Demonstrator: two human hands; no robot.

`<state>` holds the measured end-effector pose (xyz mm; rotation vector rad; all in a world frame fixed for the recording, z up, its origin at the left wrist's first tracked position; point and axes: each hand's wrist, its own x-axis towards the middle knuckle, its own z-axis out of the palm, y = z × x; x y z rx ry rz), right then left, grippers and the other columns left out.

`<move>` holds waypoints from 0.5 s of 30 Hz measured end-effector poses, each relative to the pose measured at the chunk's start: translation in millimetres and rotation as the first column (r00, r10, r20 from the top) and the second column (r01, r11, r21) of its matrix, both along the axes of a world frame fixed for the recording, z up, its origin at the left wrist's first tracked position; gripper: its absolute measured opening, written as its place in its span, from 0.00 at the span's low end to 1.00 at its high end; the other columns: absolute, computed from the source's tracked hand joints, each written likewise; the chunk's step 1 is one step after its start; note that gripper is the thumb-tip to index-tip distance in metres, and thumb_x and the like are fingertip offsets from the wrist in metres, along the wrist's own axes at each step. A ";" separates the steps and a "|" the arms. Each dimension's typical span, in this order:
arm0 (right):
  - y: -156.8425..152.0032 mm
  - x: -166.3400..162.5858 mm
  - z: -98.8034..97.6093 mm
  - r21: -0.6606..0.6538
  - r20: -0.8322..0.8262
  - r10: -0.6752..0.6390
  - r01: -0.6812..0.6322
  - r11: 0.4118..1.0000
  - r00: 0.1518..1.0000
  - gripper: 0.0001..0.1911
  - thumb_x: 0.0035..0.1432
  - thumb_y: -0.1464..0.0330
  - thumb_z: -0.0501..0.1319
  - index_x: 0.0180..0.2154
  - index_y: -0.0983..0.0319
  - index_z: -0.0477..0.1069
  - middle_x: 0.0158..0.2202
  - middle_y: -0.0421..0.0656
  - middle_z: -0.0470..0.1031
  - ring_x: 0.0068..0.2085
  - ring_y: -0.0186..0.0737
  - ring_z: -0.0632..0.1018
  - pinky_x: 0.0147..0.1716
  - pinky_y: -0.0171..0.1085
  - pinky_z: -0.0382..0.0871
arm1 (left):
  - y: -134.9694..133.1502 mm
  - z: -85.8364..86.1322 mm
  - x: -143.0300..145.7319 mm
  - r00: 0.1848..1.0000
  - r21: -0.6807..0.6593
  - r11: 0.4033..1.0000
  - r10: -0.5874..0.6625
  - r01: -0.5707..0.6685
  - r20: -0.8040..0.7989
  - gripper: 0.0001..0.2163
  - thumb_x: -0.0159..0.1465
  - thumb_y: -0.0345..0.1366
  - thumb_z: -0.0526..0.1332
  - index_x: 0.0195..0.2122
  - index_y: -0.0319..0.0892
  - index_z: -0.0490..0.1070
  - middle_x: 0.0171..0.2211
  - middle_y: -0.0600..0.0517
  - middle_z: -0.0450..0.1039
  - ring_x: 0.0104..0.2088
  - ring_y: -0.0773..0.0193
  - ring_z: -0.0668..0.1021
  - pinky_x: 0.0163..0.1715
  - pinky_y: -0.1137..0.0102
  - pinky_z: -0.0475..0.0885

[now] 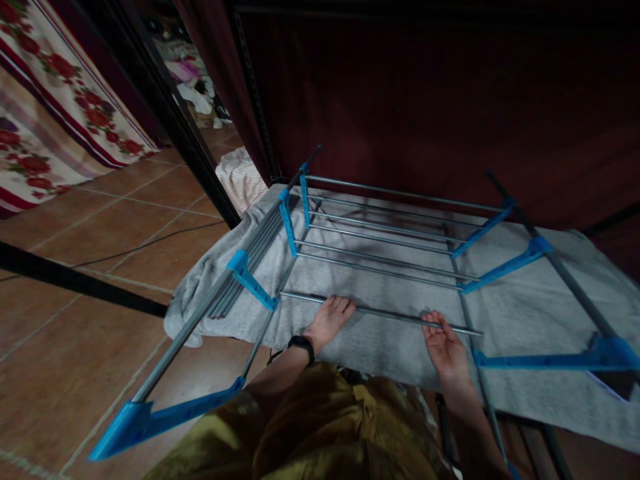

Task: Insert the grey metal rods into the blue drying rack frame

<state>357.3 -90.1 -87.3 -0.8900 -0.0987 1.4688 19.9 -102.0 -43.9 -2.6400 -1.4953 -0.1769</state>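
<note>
A loose grey metal rod lies crosswise between the two sides of a rack frame with blue plastic brackets. My left hand is closed over the rod left of its middle, palm down. Palm up, my right hand has its fingers curled around the rod nearer its right end. The rod's left end is close to a blue bracket; its right end reaches past the thin right side bar. Beyond it, several rods span between the blue brackets on both sides.
Several spare rods lie side by side on the grey cloth at left. A black post and a black bar stand left of the bed. A cable crosses the tiled floor. Dark red curtain hangs behind.
</note>
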 end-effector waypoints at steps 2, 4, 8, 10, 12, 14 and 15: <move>-0.6 0.1 -1.5 -0.003 0.001 0.005 -0.005 1.000 1.000 0.10 0.64 0.74 0.58 0.41 0.60 0.77 0.39 0.41 0.82 0.41 0.32 0.82 0.44 0.33 0.79 | 0.4 0.2 -0.1 1.000 0.001 1.000 0.000 0.000 0.000 0.17 0.68 0.24 0.52 0.56 0.42 0.65 0.45 0.48 0.71 0.46 0.59 0.73 0.52 0.61 0.66; -0.7 -0.6 -2.3 -0.006 0.001 0.005 -0.005 1.000 1.000 0.10 0.64 0.74 0.58 0.41 0.60 0.77 0.39 0.41 0.82 0.41 0.32 0.82 0.44 0.33 0.79 | 1.3 0.0 -0.1 1.000 0.007 1.000 0.001 -0.001 -0.005 0.16 0.68 0.24 0.52 0.56 0.41 0.65 0.45 0.47 0.71 0.46 0.58 0.73 0.51 0.61 0.66; -0.5 -5.1 -0.7 0.004 0.012 0.000 0.000 1.000 1.000 0.09 0.63 0.74 0.59 0.41 0.59 0.77 0.40 0.40 0.82 0.42 0.32 0.82 0.45 0.34 0.79 | 2.9 -0.8 -0.4 1.000 0.003 1.000 0.025 -0.025 -0.003 0.15 0.68 0.25 0.52 0.54 0.41 0.67 0.45 0.47 0.72 0.46 0.58 0.73 0.51 0.61 0.67; -0.8 -8.8 2.7 0.009 0.029 -0.016 0.016 1.000 0.999 0.08 0.62 0.73 0.60 0.40 0.58 0.77 0.40 0.40 0.82 0.42 0.32 0.82 0.45 0.33 0.78 | 3.5 -2.3 -1.4 0.999 0.004 0.999 0.039 -0.039 0.012 0.17 0.67 0.24 0.52 0.55 0.40 0.67 0.46 0.46 0.72 0.47 0.57 0.74 0.51 0.60 0.67; -1.3 -12.7 7.2 0.015 0.034 -0.022 0.022 1.000 0.999 0.07 0.61 0.72 0.61 0.39 0.58 0.77 0.40 0.40 0.82 0.42 0.32 0.82 0.46 0.32 0.78 | 4.5 -5.3 -3.3 0.999 0.018 0.999 0.036 -0.037 0.033 0.19 0.66 0.23 0.51 0.56 0.41 0.67 0.46 0.45 0.73 0.48 0.56 0.74 0.51 0.59 0.68; -1.6 -15.9 11.4 0.027 0.016 -0.018 0.018 0.999 1.000 0.07 0.61 0.72 0.61 0.40 0.58 0.77 0.40 0.39 0.82 0.42 0.33 0.82 0.46 0.33 0.78 | 6.1 -10.0 -6.1 0.998 0.049 0.998 0.023 -0.026 0.057 0.20 0.65 0.22 0.50 0.56 0.40 0.67 0.48 0.45 0.73 0.48 0.56 0.74 0.52 0.59 0.68; -1.6 -17.1 13.0 0.036 0.005 -0.024 0.024 0.999 1.000 0.08 0.60 0.73 0.61 0.40 0.58 0.77 0.40 0.39 0.82 0.42 0.33 0.82 0.46 0.33 0.78 | 7.1 -12.7 -7.7 0.997 0.065 0.998 0.015 -0.020 0.072 0.21 0.65 0.22 0.49 0.57 0.40 0.68 0.49 0.44 0.73 0.48 0.55 0.74 0.52 0.59 0.69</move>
